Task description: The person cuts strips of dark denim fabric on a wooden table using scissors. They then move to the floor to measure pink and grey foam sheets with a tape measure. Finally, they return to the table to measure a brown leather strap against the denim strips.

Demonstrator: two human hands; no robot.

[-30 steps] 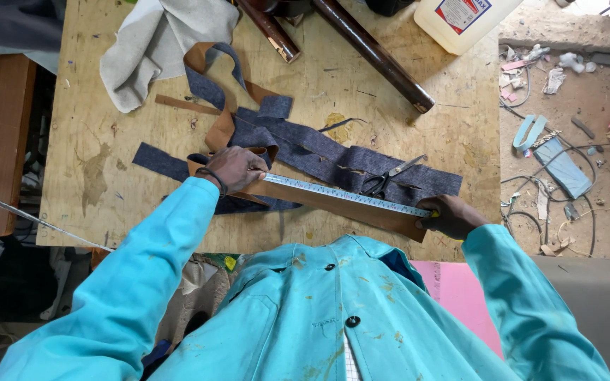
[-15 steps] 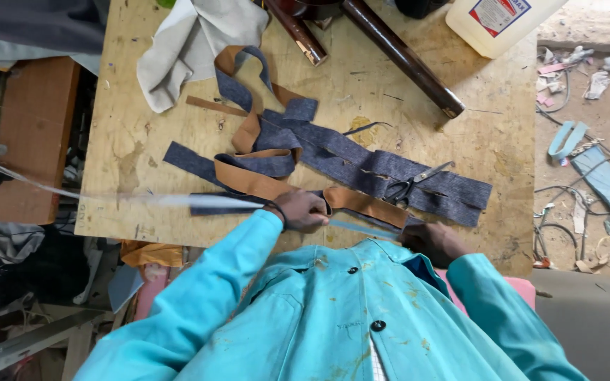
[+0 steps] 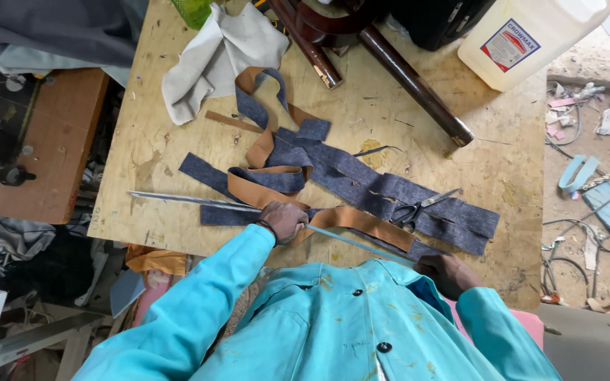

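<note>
My left hand is closed on a long metal ruler that lies slanted across the front of the plywood table. The ruler's left end sticks far out past the hand. My right hand curls at the ruler's right end by the table's front edge. Under the ruler lie dark blue denim strips and a tan leather strip. Black scissors rest on the denim just beyond my right hand.
A grey cloth lies at the back left of the table. Dark wooden legs slant across the back, next to a white plastic jug. A brown sewing table stands to the left. Scraps and wires litter the floor on the right.
The ruler has slid to the left and now slants, with its left end past the strips. My left hand moved right along it, toward my body.
</note>
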